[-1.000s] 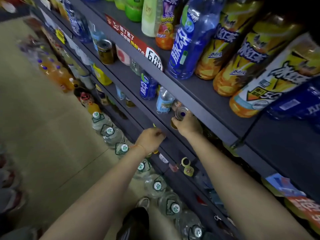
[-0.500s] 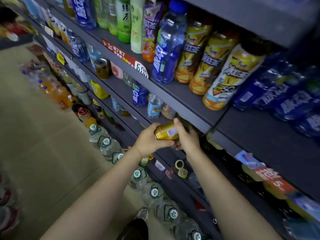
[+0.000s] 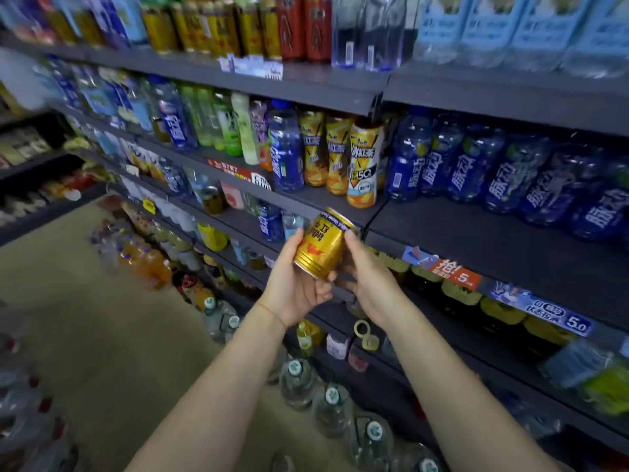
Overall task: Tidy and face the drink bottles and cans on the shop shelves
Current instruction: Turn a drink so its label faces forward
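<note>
Head cam: both hands' fingers wrapped on gold can (image 3: pixel 321 245); rigid, slick metal, prob full; grip mid-body w/ left hand (image 3: pixel 292 284) & right hand (image 3: pixel 369 279).

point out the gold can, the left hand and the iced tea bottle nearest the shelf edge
gold can (image 3: pixel 321 246), head view, on its printed side
left hand (image 3: pixel 295 287), head view, on the palm below the can
iced tea bottle (image 3: pixel 363 165), head view, on the front label

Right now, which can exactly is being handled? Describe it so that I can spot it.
Find the dark grey shelf of blue bottles. Just left of its front edge, both hands, left and right, hold a small gold metal can, tilted, its red lettering upside down, unlike the shelved drinks.
</note>
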Motion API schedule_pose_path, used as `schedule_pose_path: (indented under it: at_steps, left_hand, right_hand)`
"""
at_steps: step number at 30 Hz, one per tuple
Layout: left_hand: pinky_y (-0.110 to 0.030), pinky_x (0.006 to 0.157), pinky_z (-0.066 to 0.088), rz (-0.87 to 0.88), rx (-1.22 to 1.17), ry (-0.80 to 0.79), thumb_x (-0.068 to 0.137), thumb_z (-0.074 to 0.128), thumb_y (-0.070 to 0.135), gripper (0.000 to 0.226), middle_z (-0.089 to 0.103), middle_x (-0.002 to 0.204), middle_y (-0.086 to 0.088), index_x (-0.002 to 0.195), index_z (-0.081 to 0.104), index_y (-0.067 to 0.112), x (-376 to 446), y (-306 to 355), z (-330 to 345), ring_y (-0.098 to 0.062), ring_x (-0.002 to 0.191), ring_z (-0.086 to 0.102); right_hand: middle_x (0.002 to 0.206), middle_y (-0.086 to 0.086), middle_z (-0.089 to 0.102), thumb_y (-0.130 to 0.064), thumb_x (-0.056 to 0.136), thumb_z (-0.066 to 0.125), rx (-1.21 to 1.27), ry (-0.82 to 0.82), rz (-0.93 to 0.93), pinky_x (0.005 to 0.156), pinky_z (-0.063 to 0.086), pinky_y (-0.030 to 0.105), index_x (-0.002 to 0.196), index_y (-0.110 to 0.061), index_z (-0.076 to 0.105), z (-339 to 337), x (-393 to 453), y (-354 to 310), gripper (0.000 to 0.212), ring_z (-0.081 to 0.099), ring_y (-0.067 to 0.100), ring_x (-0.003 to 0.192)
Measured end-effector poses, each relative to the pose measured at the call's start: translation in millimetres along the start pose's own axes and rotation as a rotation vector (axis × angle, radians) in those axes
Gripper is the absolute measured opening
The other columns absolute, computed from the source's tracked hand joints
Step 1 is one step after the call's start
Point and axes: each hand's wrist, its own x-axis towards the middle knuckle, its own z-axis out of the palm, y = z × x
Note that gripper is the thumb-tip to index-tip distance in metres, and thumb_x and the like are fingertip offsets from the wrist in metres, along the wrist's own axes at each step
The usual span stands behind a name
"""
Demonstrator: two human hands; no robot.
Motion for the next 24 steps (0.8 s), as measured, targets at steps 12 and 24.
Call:
schedule_pose_path:
  at_steps: [12, 24]
  left_hand:
    - [-0.039, 0.075, 0.057, 0.475, 0.617, 0.392, 0.096, 0.056, 0.039, 0.026, 0.068, 0.104, -0.007, 0.110, 0.058, 0.018, -70.9, 185.1, -53.8, -0.019, 0.084, 0.068]
    - [-0.033, 0.061, 0.049, 0.589, 0.859, 0.278, 0.097, 0.054, 0.021, 0.009, 0.068, 0.081, -0.009, 0.102, 0.058, 0.016, -59.7, 338.2, -168.3, -0.019, 0.059, 0.064]
  right_hand:
    - [0.103, -0.010, 0.071, -0.049, 0.077, 0.078, -0.025, 0.190, -0.328, 0.085, 0.053, 0.030, 0.101, -0.032, 0.063, 168.5, 24.6, -98.7, 0.033, 0.068, 0.009, 0.094]
    - [0.103, -0.020, 0.065, -0.047, 0.074, 0.082, -0.287, 0.311, -0.564, 0.072, 0.045, 0.014, 0.113, -0.033, 0.060, 305.1, 112.0, -166.4, 0.047, 0.060, -0.005, 0.092]
